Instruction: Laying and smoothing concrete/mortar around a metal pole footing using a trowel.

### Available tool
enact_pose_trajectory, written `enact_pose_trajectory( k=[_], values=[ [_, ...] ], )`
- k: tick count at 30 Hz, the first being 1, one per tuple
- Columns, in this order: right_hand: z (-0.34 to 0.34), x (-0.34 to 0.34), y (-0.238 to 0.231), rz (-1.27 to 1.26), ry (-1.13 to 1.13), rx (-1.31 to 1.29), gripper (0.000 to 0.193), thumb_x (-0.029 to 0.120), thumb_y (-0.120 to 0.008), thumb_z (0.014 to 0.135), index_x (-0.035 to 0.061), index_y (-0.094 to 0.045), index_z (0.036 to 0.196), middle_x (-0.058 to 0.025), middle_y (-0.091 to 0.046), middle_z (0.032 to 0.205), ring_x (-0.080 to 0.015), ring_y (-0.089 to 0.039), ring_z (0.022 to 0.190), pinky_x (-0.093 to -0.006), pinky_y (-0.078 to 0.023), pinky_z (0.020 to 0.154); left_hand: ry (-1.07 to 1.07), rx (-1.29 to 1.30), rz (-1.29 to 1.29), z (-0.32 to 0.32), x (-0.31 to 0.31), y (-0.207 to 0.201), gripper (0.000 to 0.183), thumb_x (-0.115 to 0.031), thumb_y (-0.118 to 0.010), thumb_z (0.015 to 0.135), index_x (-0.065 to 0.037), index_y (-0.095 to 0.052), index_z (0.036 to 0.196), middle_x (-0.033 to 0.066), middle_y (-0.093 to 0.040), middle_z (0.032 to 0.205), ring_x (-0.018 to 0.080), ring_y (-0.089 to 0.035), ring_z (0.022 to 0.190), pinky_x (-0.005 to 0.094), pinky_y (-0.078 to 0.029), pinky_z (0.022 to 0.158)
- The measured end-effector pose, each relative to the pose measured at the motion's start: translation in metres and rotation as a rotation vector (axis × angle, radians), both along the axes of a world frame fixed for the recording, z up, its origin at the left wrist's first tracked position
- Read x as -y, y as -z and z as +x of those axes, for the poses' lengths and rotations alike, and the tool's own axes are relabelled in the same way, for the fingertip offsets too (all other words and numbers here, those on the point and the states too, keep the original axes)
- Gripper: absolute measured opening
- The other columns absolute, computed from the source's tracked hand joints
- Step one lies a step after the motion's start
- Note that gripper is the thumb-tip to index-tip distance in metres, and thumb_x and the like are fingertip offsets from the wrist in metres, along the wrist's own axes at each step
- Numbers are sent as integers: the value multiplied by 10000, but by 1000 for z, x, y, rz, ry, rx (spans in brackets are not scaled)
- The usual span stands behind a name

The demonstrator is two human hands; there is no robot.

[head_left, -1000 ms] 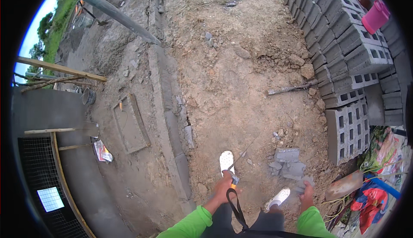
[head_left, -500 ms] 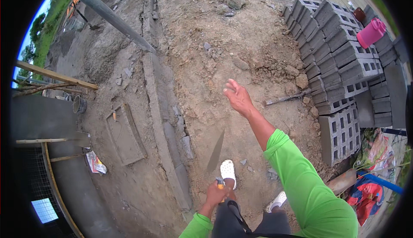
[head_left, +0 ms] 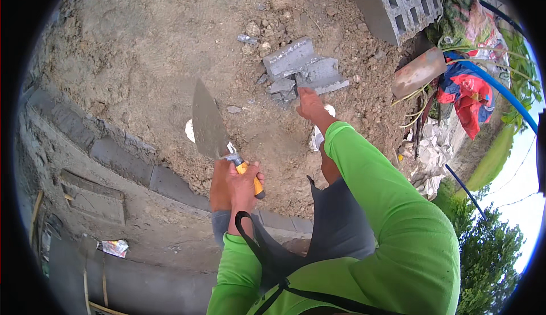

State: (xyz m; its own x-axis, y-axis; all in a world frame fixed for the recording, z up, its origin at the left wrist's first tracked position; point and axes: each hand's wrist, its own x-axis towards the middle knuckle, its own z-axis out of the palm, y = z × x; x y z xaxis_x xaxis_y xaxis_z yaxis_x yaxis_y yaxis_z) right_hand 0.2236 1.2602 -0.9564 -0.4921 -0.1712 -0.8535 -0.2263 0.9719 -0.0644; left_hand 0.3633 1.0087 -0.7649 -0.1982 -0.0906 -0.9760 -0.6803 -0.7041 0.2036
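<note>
My left hand (head_left: pixel 243 185) is closed around the yellow and black handle of a pointed trowel (head_left: pixel 208 122), whose grey blade slants up and away over the dirt. My right hand (head_left: pixel 310 105) reaches down beside a broken piece of hollow block (head_left: pixel 322 75). Its fingertips are at the near edge of the rubble, but their grip and any contact are hard to make out. Another curved grey block fragment (head_left: pixel 289 58) lies just beyond, with small chips (head_left: pixel 281 87) to its left.
A hollow concrete block (head_left: pixel 401 2) stands at the far right. Nearer are a reddish-brown slab (head_left: pixel 420 72), a blue pipe (head_left: pixel 500 84) and crumpled sacks (head_left: pixel 469 90). A low block footing (head_left: pixel 122 158) runs along the left. Beyond it lies a shallow mortar tray (head_left: pixel 94 196).
My view has turned right and my body has bent lower. My right hand has gone down to the broken block pieces. The trowel has stayed in my left hand.
</note>
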Motion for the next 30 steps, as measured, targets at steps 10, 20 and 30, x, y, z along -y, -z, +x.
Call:
enact_pose_trajectory(
  k=[10,20,30],
  values=[
    [51,28,98,-86,-246,-352,619,110,-543,817,105,-309,1390,-218,-433,1272,-350,-455,1143,-480,-304,1028,121,71,-71,16,-11,6,182,22,-606,834,-78,-469,902,43,-558,679,130,-574,511,252,-480,450],
    [60,39,96,-379,282,-181,777,-36,-614,697,204,-378,1398,-215,-502,1091,-439,-569,940,-477,-495,797,153,105,9,18,9,5,210,-20,-680,812,-63,-487,883,36,-567,682,121,-580,537,251,-472,470],
    [52,47,70,-623,1805,173,340,-57,-446,777,35,-600,1065,-107,-626,999,-243,-628,913,-383,-528,749,-57,65,37,26,25,8,231,-41,-687,800,-70,-477,891,32,-560,686,124,-566,523,266,-465,444]
  ],
)
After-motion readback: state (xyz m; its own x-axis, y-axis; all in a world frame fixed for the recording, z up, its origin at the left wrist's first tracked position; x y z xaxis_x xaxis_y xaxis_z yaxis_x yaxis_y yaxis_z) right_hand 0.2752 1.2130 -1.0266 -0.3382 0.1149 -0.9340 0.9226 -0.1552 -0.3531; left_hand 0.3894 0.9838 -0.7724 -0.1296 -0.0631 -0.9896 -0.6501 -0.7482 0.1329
